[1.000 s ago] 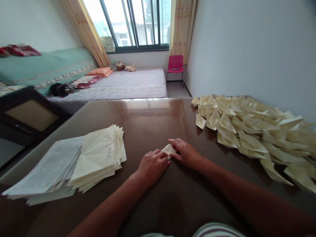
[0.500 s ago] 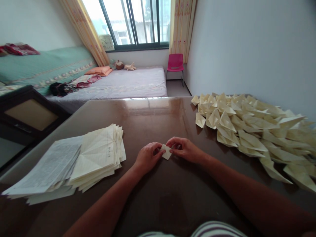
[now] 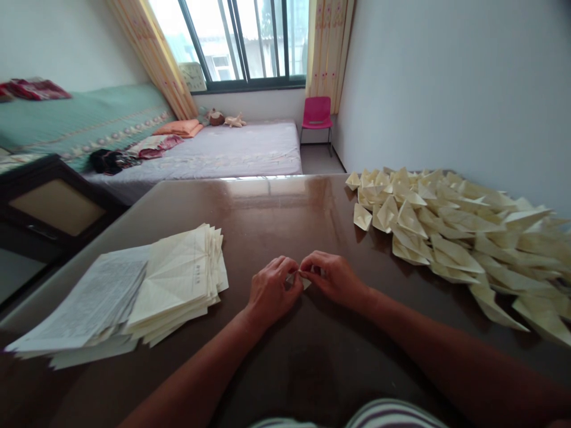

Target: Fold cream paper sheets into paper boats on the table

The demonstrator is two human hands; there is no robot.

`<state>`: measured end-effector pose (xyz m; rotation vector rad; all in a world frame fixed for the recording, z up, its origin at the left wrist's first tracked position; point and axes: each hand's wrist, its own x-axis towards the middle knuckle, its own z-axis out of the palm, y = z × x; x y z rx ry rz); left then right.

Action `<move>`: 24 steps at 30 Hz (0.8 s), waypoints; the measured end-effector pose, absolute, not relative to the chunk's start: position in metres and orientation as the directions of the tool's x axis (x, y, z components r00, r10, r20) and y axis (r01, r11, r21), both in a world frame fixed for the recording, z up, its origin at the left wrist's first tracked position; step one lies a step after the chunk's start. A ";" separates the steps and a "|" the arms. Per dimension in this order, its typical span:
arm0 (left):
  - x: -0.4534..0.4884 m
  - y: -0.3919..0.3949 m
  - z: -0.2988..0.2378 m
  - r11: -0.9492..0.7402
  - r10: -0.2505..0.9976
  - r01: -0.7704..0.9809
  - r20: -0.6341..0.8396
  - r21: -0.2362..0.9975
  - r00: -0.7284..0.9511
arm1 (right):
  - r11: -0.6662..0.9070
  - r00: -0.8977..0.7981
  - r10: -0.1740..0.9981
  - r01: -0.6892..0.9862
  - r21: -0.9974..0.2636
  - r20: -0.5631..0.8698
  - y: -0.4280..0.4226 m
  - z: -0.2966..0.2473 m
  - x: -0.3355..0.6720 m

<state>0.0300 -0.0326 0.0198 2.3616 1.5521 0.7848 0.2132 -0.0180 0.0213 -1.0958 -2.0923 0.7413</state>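
My left hand (image 3: 271,289) and my right hand (image 3: 332,274) meet at the middle of the dark brown table (image 3: 276,214). Both pinch a small folded piece of cream paper (image 3: 302,278), mostly hidden between the fingertips. A stack of flat cream sheets (image 3: 178,282) lies to the left of my left hand, resting partly on printed pages (image 3: 84,306). A large heap of folded cream paper boats (image 3: 450,229) covers the table's right side.
A white wall runs along the right behind the boat heap. Beyond the table's far edge are a bed (image 3: 223,151), a pink chair (image 3: 317,114) and a window (image 3: 241,41). A dark cabinet (image 3: 49,205) stands at the left.
The small paper was pressed flat on the table under both hands, then lifted. Now the fingertips have closed together over it, so less of it shows.
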 end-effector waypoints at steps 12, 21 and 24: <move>0.027 -0.031 0.017 -0.478 0.873 0.711 0.367 0.515 0.322 | 0.459 -0.393 0.865 0.376 -0.805 0.310 -0.015 0.023 0.213; 0.024 -0.027 0.013 -0.462 0.887 0.617 0.345 0.638 0.307 | 0.453 -0.371 0.876 0.406 -0.794 0.310 -0.013 0.021 0.214; 0.020 -0.022 0.014 -0.425 0.905 0.575 0.330 0.699 0.267 | 0.378 -0.318 0.909 0.363 -0.851 0.269 -0.007 0.018 0.217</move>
